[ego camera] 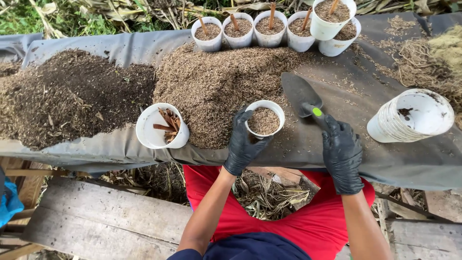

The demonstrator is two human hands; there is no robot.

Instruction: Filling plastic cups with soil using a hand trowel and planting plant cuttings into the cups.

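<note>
My left hand, in a black glove, grips a white cup filled with brown husk mix, at the front of the husk pile. My right hand, also in a black glove, holds the handle of a small dark trowel. The trowel's blade lies flat on the grey sheet, just right of the cup. A white cup holding brown stick pieces lies tilted to the left of my left hand.
A dark soil pile covers the sheet's left. Several filled cups with sticks line the far edge. A stack of empty white cups lies on its side at right. Dry fibre sits far right. Wooden planks lie below.
</note>
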